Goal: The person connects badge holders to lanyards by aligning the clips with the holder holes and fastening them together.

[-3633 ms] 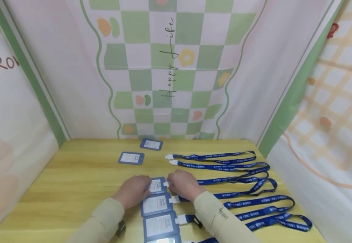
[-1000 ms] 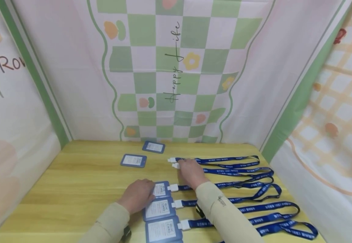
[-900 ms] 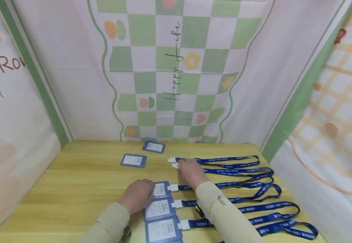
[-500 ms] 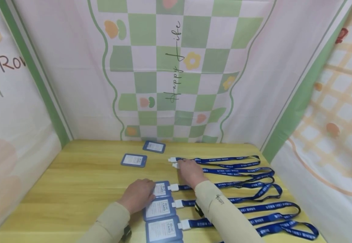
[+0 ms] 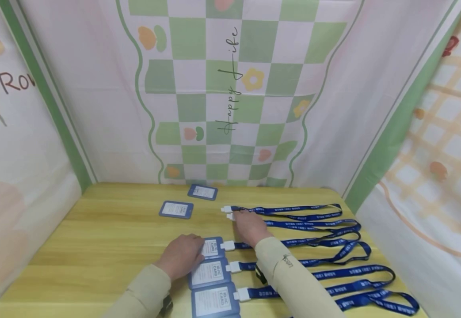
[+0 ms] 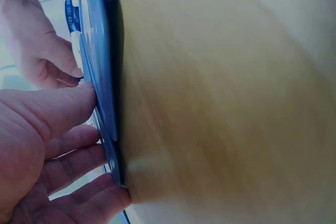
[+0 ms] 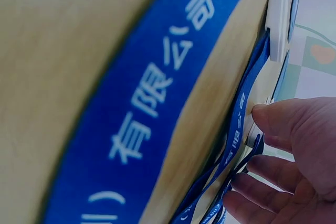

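My left hand (image 5: 181, 255) rests at the left edge of the farthest blue ID card holder (image 5: 213, 247) in a column. In the left wrist view its thumb (image 6: 79, 100) and relaxed fingers touch the holder's edge. That holder's slot meets the white clip (image 5: 228, 245) of a navy lanyard. Farther back, my right hand (image 5: 251, 227) pinches another navy lanyard (image 5: 294, 224) just behind its white clip (image 5: 230, 216). In the right wrist view, the thumb (image 7: 278, 116) and fingers are curled at that strap; the exact contact is partly hidden.
Two loose card holders lie at the back, one nearer (image 5: 176, 209) and one farther (image 5: 203, 192). Another lanyard (image 5: 286, 209) lies just beyond my right hand. Nearer holders (image 5: 210, 272) with clipped lanyards line the wooden table (image 5: 95, 247). A patterned curtain (image 5: 222, 88) borders the back.
Earlier, my right hand was at the clip of the farthest holder in the column. It let go and moved back to the lanyard beyond. Over the last second both hands stay still.
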A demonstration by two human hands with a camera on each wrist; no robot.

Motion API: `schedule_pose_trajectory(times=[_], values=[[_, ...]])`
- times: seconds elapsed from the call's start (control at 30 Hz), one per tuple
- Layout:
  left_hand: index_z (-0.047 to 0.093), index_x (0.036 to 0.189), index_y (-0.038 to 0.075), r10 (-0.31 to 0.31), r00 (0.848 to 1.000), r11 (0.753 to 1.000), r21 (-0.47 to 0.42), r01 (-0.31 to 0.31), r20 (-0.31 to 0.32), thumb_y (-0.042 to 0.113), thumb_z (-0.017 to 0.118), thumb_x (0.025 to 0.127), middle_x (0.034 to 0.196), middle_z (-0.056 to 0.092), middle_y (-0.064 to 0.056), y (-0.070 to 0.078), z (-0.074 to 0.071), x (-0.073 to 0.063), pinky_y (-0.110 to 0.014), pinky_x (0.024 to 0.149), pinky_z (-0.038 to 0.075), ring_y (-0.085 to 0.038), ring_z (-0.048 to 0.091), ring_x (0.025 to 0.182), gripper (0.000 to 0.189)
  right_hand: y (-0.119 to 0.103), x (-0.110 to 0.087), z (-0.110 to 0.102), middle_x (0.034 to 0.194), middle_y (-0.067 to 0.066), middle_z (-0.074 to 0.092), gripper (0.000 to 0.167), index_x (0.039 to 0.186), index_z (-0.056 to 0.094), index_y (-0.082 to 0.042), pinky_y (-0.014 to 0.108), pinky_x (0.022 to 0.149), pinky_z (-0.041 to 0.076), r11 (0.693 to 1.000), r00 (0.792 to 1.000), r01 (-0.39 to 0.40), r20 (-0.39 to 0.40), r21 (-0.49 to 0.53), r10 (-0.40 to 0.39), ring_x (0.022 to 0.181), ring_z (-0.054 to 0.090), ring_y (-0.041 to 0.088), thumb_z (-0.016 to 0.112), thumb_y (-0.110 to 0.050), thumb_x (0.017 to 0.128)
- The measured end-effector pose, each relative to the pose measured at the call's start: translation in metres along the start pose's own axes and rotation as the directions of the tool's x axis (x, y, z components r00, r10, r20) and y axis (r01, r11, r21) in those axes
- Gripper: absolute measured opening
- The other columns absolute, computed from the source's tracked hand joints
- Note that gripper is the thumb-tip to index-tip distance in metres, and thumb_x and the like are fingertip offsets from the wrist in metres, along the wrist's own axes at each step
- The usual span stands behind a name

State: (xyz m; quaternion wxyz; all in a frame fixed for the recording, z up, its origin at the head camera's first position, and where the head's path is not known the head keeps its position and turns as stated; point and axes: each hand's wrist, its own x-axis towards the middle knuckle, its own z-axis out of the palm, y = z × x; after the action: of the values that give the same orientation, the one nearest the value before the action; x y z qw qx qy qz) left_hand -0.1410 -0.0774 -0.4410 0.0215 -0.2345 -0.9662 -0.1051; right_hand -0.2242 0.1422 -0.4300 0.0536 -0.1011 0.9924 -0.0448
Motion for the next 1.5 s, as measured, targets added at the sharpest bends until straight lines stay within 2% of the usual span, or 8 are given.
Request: schedule_pose_trajectory(times=[0.13, 0.37, 0.63, 0.8, 1.07, 1.5], values=[[0.072, 0.121, 0.004, -0.002, 1.000, 1.000, 0.001, 0.002, 0.005, 0.030, 0.077, 0.093, 0.121, 0.074, -0.016, 0.000, 0.001, 0.000, -0.049, 0.098, 0.060, -0.033, 0.071, 0.109, 0.038, 0.001, 0.000, 0.002, 0.135, 0.013, 0.068, 0.038, 0.143, 0.060, -0.014, 0.052, 0.103, 0.057, 1.000, 1.000, 0.010, -0.015, 0.001, -0.010, 0.119, 0.066, 0.034, 0.060, -0.018, 0.105], [0.071, 0.121, 0.005, -0.004, 1.000, 1.000, -0.012, 0.004, 0.010, 0.029, 0.077, 0.093, 0.119, 0.074, -0.016, 0.000, 0.000, 0.000, -0.049, 0.096, 0.060, -0.032, 0.071, 0.107, 0.037, 0.002, 0.002, 0.004, 0.115, 0.012, 0.073, 0.030, 0.133, 0.065, -0.014, 0.047, 0.087, 0.062, 1.000, 1.000, 0.021, -0.012, 0.006, -0.021, 0.096, 0.069, 0.028, 0.063, -0.019, 0.103], [0.072, 0.119, 0.005, 0.007, 1.000, 1.000, -0.003, -0.007, 0.005, 0.029, 0.077, 0.093, 0.119, 0.074, -0.015, -0.002, 0.000, 0.002, -0.049, 0.097, 0.060, -0.032, 0.071, 0.107, 0.036, 0.001, 0.004, 0.002, 0.118, 0.011, 0.073, 0.030, 0.133, 0.066, -0.017, 0.047, 0.090, 0.062, 1.000, 1.000, 0.018, 0.005, 0.002, -0.018, 0.101, 0.070, 0.028, 0.064, -0.017, 0.103], [0.072, 0.121, 0.006, 0.006, 1.000, 1.000, -0.007, -0.006, 0.009, 0.030, 0.077, 0.093, 0.121, 0.074, -0.015, -0.003, 0.001, 0.002, -0.049, 0.099, 0.059, -0.032, 0.071, 0.109, 0.037, 0.001, 0.004, 0.001, 0.113, 0.009, 0.073, 0.024, 0.125, 0.069, -0.018, 0.045, 0.086, 0.063, 0.999, 1.000, 0.031, 0.000, -0.024, -0.031, 0.098, 0.070, 0.027, 0.067, -0.016, 0.101], [0.072, 0.121, 0.005, 0.014, 1.000, 1.000, -0.002, -0.014, 0.007, 0.030, 0.077, 0.093, 0.121, 0.074, -0.016, -0.003, 0.000, 0.001, -0.049, 0.099, 0.059, -0.032, 0.071, 0.110, 0.037, 0.000, 0.004, -0.002, 0.106, 0.004, 0.075, 0.015, 0.112, 0.075, -0.020, 0.044, 0.084, 0.062, 0.999, 0.999, 0.045, -0.011, 0.017, -0.045, 0.095, 0.070, 0.024, 0.066, -0.018, 0.101], [0.072, 0.121, 0.006, 0.028, 1.000, 1.000, 0.006, -0.028, 0.005, 0.031, 0.076, 0.093, 0.124, 0.073, -0.015, -0.004, 0.001, 0.001, -0.049, 0.100, 0.059, -0.032, 0.071, 0.111, 0.038, -0.010, 0.002, -0.004, 0.115, 0.003, 0.076, 0.021, 0.116, 0.076, -0.019, 0.045, 0.092, 0.061, 0.997, 0.999, 0.032, 0.006, 0.064, -0.033, 0.105, 0.070, 0.024, 0.071, -0.014, 0.097]])
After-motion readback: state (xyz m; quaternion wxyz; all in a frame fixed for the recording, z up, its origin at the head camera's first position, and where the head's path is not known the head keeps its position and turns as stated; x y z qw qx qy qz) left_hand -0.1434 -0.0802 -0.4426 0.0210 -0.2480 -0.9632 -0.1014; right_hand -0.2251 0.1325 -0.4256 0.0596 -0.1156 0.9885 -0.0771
